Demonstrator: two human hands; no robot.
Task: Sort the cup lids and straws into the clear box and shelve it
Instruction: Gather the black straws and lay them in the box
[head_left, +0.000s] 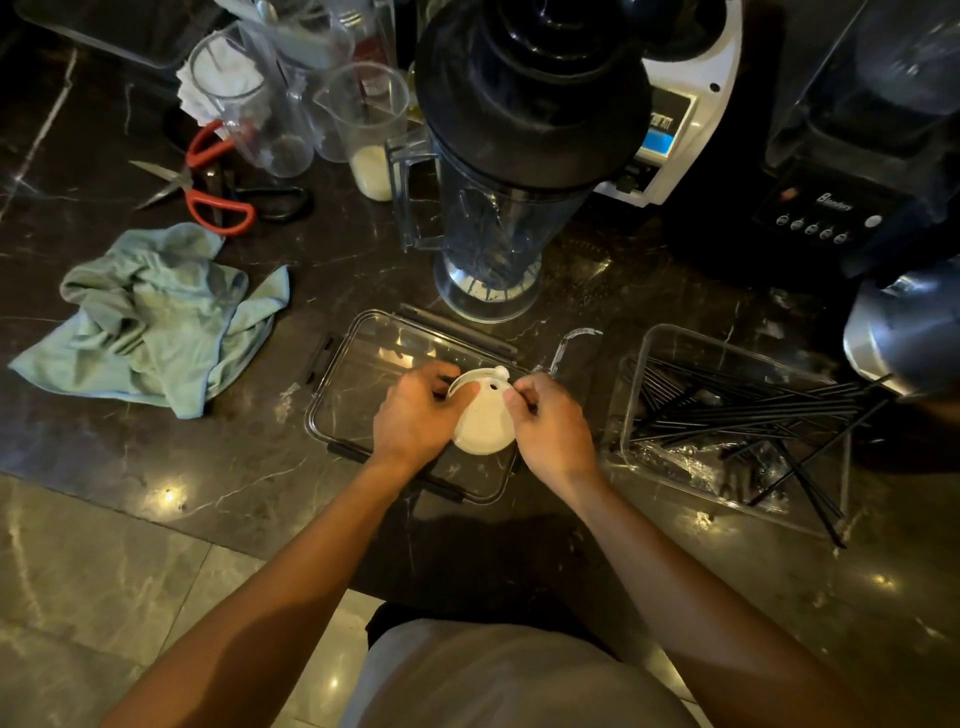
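Both hands are curled round a stack of round white plastic cup lids (483, 421), left hand (415, 413) gripping one side and right hand (550, 423) pinching the other near the rim, so neither is open. Under them lies a flat clear rectangular box lid with dark clips (363, 364), smooth and glossy on the dark veined marble counter (311, 270). Just right of the right hand sits the clear plastic box (654, 358) with thin black straws (737, 410) lying in it, some poking over the edge. Beyond the hands stands a clear blender jug with a black lid (493, 218). Far left of the left hand, a crumpled pale green cloth (150, 317) and orange-handled scissors (208, 192).
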